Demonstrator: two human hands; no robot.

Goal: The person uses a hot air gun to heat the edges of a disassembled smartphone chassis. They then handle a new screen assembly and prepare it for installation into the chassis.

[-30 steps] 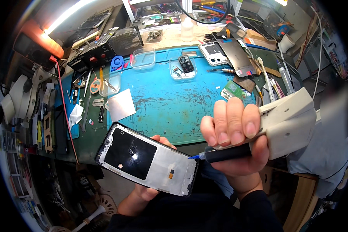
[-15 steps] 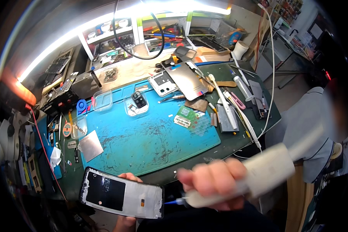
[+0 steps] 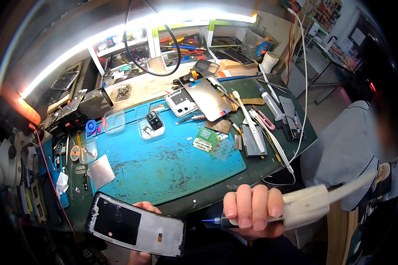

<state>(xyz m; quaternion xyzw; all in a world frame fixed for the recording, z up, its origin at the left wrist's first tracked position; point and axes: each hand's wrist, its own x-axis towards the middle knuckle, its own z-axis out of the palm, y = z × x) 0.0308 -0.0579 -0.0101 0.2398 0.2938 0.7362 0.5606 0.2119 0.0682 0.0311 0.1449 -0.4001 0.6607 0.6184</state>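
My left hand grips a phone frame from behind at the bottom of the view, its face showing a black panel, bare metal and a small orange flex piece. My right hand is closed around a cream dispensing gun carrying a dark syringe with a blue needle tip. The tip points left, a short gap beyond the frame's right end. Behind both hands lies a scratched blue mat with a metal square on it.
A plastic box with a camera piece, a phone back, a blade and several tools crowd the bench, with a cable loop hanging above. Another person in a grey top is close on the right, face blurred.
The head view has shifted, showing more bench and room. Both hands now sit lower in the picture. The blue tip, earlier over the phone frame's right end, is now apart from it.
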